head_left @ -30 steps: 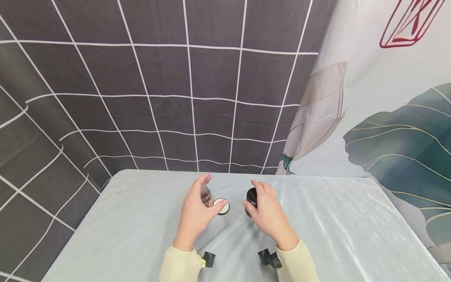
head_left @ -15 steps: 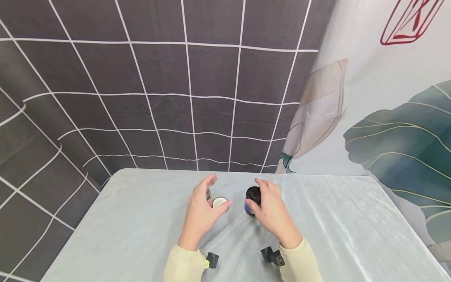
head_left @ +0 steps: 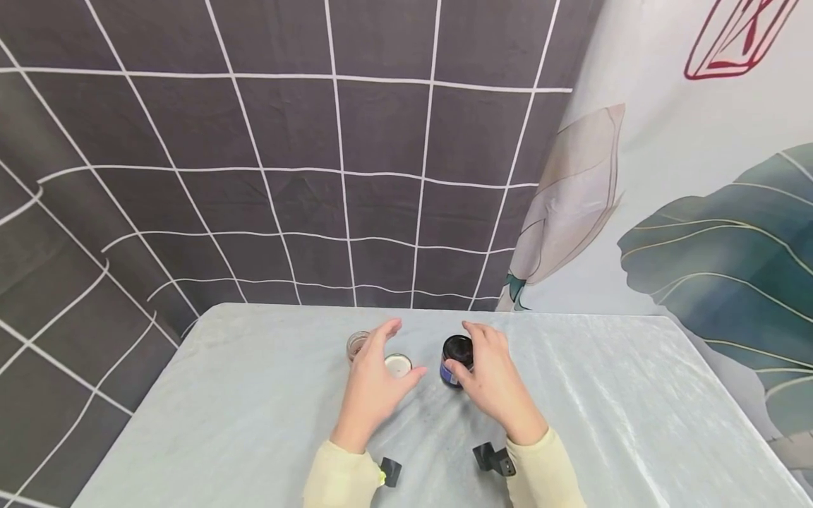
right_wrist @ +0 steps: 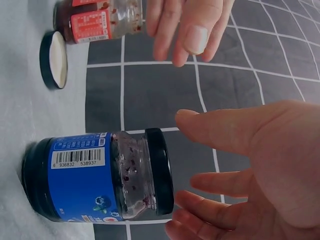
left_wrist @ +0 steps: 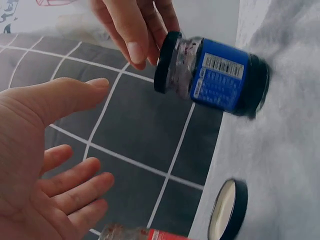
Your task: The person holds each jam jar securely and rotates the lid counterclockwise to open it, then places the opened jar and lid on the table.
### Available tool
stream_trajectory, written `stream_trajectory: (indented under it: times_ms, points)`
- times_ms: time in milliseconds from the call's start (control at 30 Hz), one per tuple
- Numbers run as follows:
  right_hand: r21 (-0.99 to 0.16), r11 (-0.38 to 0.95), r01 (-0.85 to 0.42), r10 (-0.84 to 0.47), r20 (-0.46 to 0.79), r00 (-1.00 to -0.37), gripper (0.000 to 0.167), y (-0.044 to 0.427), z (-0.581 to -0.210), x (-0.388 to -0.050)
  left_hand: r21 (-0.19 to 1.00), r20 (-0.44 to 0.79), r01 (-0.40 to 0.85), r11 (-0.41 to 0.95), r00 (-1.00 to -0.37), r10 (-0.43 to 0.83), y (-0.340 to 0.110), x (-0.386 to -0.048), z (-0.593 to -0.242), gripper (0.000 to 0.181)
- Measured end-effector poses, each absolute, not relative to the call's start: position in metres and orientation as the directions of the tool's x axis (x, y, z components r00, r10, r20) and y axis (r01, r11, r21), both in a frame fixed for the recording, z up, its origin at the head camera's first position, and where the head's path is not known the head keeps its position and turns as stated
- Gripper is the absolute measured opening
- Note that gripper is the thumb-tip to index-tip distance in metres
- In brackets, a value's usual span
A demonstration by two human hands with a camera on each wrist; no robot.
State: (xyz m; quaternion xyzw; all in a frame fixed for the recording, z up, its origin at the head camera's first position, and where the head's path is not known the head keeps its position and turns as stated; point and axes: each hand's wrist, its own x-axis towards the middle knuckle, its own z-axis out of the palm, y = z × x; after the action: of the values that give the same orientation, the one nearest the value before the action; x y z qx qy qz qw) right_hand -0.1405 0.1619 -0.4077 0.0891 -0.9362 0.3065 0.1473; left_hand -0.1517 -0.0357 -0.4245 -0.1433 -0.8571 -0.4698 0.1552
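Observation:
A jar with a blue label and black lid (head_left: 457,351) stands upright on the table; in the right wrist view the blue-labelled jar (right_wrist: 82,177) is beside the right hand (right_wrist: 250,165). That hand (head_left: 498,381) has its fingers spread around the lid's height, with a gap to the jar. My left hand (head_left: 375,384), fingers apart and holding nothing, hovers by the loose lid (head_left: 398,365), which lies pale inside up. Behind it to the left stands an open glass jar (head_left: 357,343), whose red label (right_wrist: 90,26) shows in the right wrist view.
A pale grey cloth covers the table (head_left: 241,395). Behind it hangs a dark curtain with white grid lines (head_left: 381,134), and at the right a white curtain with a leaf print (head_left: 730,240).
My left hand has moved right, off the red-labelled jar, which now shows more. The right hand has shifted slightly right, baring more of the blue-labelled jar.

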Motion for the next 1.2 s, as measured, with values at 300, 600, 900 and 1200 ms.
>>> stream_trajectory:
  times_ms: [300, 600, 900, 1200]
  points:
    - [-0.543, 0.801, -0.253, -0.073, 0.331, -0.941, 0.062, 0.164, -0.408, -0.142, 0.748, 0.383, 0.381, 0.543, -0.916, 0.114, -0.027, -0.151, -0.431, 0.076]
    - [-0.542, 0.804, -0.245, -0.074, 0.317, -0.945, 0.063, 0.165, -0.407, -0.141, 0.773, 0.374, 0.406, 0.487, -0.912, 0.167, -0.020, -0.150, -0.437, 0.076]
    - [-0.546, 0.810, -0.215, -0.068, 0.276, -0.959, 0.064, 0.164, -0.408, -0.142, 0.775, 0.365, 0.400, 0.489, -0.915, 0.171, -0.017, -0.152, -0.445, 0.074]
    - [-0.534, 0.809, -0.246, -0.082, 0.312, -0.947, 0.063, 0.163, -0.411, -0.143, 0.785, 0.335, 0.376, 0.491, -0.926, 0.173, -0.013, -0.153, -0.453, 0.073]
